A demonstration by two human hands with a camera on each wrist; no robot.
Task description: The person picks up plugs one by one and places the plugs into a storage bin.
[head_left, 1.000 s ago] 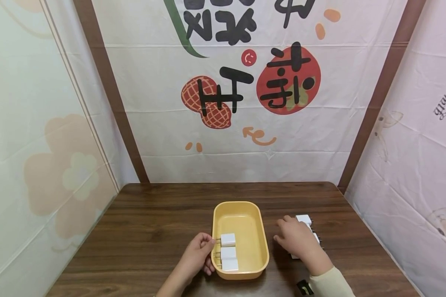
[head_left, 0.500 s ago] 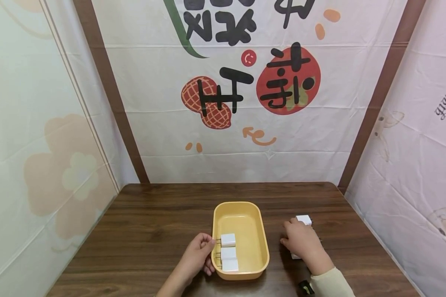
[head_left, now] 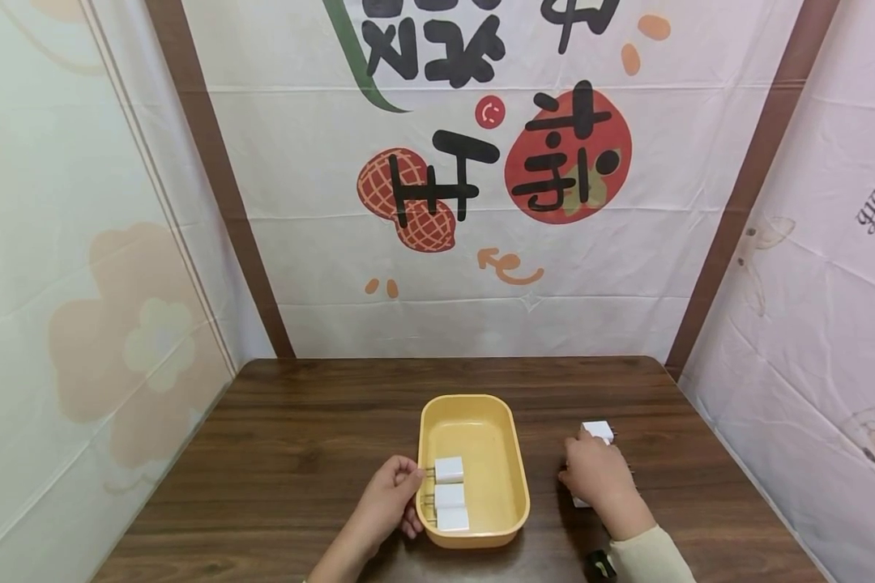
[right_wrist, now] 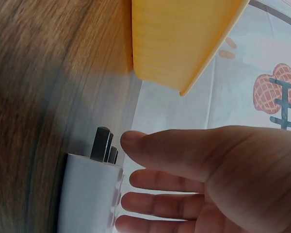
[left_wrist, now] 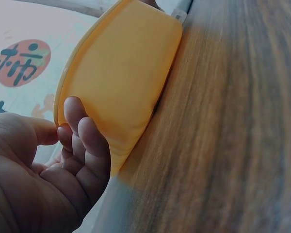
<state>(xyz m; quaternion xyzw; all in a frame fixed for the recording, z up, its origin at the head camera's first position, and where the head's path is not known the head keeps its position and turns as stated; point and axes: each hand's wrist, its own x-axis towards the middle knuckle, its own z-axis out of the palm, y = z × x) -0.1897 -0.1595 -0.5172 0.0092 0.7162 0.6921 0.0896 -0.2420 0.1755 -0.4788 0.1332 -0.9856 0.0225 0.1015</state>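
A yellow plastic tray (head_left: 510, 453) stands on the table. Inside it, three white plug chargers (head_left: 449, 495) line its left side, prongs toward the left wall. My left hand (head_left: 388, 498) pinches the tray's left rim between thumb and forefinger; the other fingers curl beside the outer wall in the left wrist view. My right hand (head_left: 599, 470) is over more white chargers (head_left: 596, 431) right of the tray and hides most of them. In the right wrist view, thumb and fingers are apart, their tips close by a white charger (right_wrist: 89, 194) with metal prongs.
The dark wood-grain table (head_left: 321, 421) reaches back to a printed cloth wall (head_left: 321, 324). Cloth sheets also hang along its left and right sides. A small black item (head_left: 599, 565) lies by the right sleeve.
My right hand has moved right and slightly down, covering more of the chargers on the table. My left hand and the tray have stayed in place.
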